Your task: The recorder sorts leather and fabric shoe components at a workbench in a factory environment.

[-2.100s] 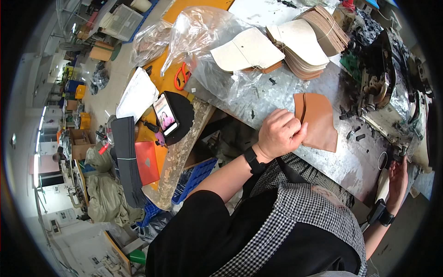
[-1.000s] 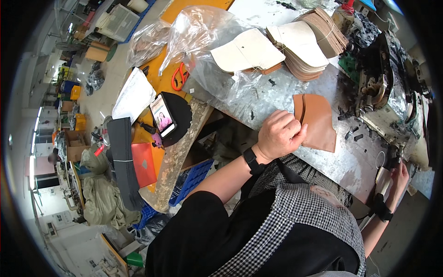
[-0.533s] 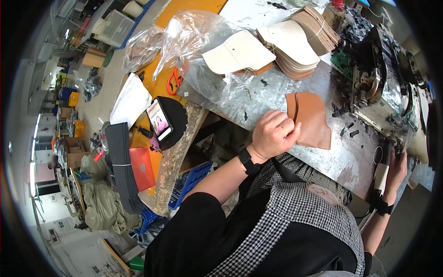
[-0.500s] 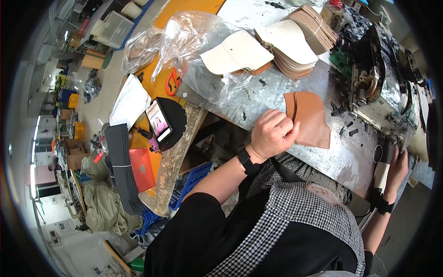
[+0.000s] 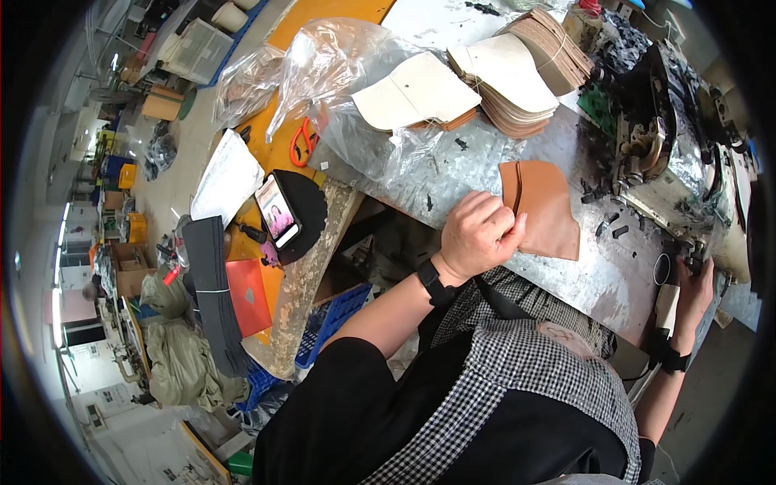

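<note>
My left hand (image 5: 478, 236) is closed, its thumb and fingertips on the left edge of a brown leather piece (image 5: 548, 212). That piece lies on the metal worktop, with a narrow folded strip along its upper left side. At the far right, my right hand (image 5: 693, 301) reaches to the lower front of a dark, grimy machine (image 5: 659, 153), fingers stretched out and apart. Its fingertips are close to a small metal part there; whether they touch it I cannot tell. Beside that wrist is a pale cylindrical part (image 5: 666, 307).
Tied stacks of cut pieces (image 5: 513, 77) and a cream-topped stack (image 5: 416, 93) lie at the back, next to clear plastic film (image 5: 327, 69). On the left are orange-handled scissors (image 5: 302, 144), a phone (image 5: 279, 212) and a dark strip bundle (image 5: 212, 283). Black scraps (image 5: 596, 192) litter the worktop.
My right hand's fingers have spread apart slightly at the machine's lower front. My left hand and the leather piece have barely moved.
</note>
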Demonstrator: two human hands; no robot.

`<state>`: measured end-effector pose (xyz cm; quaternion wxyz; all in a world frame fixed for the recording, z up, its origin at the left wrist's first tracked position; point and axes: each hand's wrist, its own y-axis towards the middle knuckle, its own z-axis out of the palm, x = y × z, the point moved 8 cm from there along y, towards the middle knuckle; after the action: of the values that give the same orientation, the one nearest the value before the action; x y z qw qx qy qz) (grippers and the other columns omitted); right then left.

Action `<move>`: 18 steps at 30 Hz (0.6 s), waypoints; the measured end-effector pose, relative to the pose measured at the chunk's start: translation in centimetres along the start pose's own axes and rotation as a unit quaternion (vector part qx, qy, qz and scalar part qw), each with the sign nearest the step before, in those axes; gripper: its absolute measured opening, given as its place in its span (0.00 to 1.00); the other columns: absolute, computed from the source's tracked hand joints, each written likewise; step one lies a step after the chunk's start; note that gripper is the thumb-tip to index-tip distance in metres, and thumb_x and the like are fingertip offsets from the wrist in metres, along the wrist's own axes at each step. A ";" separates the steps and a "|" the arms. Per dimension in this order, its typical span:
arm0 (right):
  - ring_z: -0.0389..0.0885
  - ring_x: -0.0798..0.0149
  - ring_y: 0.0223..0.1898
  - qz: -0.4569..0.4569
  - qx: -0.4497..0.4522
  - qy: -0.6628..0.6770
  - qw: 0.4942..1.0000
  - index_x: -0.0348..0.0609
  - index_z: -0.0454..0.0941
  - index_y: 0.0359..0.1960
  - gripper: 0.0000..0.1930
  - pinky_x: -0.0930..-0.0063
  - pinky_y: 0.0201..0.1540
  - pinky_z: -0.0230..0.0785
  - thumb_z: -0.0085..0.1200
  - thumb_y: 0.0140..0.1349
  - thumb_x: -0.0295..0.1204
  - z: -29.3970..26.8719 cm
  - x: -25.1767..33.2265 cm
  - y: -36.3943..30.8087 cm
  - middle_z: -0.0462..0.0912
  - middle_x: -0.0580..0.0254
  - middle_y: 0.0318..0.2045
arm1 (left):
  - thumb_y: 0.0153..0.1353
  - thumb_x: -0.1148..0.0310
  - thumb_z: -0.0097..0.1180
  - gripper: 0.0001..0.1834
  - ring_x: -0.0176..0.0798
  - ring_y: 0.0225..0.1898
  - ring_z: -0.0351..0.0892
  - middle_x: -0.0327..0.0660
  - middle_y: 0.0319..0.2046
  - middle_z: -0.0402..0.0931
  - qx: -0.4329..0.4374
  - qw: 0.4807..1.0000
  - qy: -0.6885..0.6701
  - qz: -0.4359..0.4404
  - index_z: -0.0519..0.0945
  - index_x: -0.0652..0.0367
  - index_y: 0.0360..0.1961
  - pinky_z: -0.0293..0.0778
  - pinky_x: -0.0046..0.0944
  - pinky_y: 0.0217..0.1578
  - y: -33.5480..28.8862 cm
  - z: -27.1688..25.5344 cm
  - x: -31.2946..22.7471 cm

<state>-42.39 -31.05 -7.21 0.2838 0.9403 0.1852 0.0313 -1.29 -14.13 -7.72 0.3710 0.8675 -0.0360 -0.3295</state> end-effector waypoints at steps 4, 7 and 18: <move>0.76 0.71 0.28 0.202 0.136 0.234 0.941 0.34 0.73 0.46 0.15 0.77 0.32 0.69 0.56 0.65 0.34 2.5 -4.9 -1.1 0.79 0.61 0.28 | 0.45 0.79 0.64 0.18 0.45 0.18 0.66 0.39 0.15 0.62 -0.005 1.000 0.004 -0.004 0.64 0.55 0.13 0.64 0.41 0.22 0.0 -0.3 0.1; 0.77 0.73 0.30 0.385 0.247 0.360 0.813 0.35 0.74 0.46 0.12 0.79 0.32 0.70 0.54 0.66 0.31 6.4 -13.5 -4.4 0.80 0.66 0.31 | 0.44 0.79 0.64 0.18 0.45 0.18 0.66 0.39 0.15 0.62 -0.007 1.000 -0.009 0.005 0.64 0.55 0.13 0.63 0.41 0.22 0.4 0.3 -0.3; 0.78 0.51 0.27 0.316 0.060 0.270 0.907 0.37 0.77 0.36 0.11 0.63 0.31 0.70 0.56 0.61 0.34 -1.9 -1.6 1.5 0.79 0.48 0.27 | 0.49 0.82 0.62 0.19 0.46 0.17 0.62 0.41 0.14 0.61 0.043 0.998 0.037 -0.019 0.63 0.58 0.13 0.56 0.43 0.18 0.2 0.6 -0.5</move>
<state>-43.65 -31.78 -4.68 0.1412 0.9204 -0.0509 0.3609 -1.97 -14.46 -7.66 0.3284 0.8947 -0.0194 -0.3023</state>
